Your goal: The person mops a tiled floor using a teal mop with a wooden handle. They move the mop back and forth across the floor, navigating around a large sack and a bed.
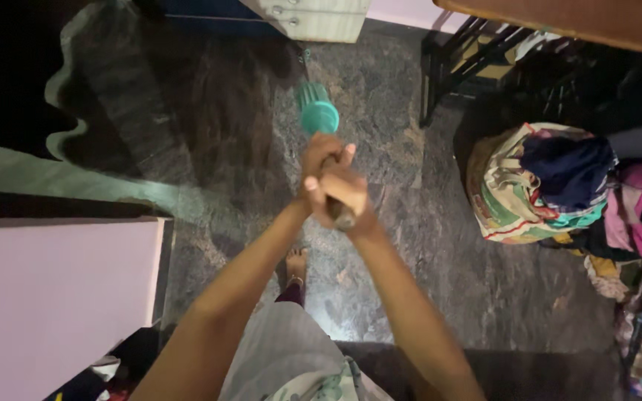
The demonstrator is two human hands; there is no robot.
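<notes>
Because the stick [338, 208] is long, your left hand [319, 160] and right hand [347, 193] both clench it, stacked, steadying its teal end [318, 115] over the stone floor [410, 148].

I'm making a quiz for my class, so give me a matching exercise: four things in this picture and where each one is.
Things:
1. teal cap
2. clothes pile
3. foot
4. pink wall

Places:
A. lower left
B. on the floor at right
C. below the joined hands
D. just above the joined hands

Pairs: 1-D, 2-B, 3-C, 4-A
</notes>
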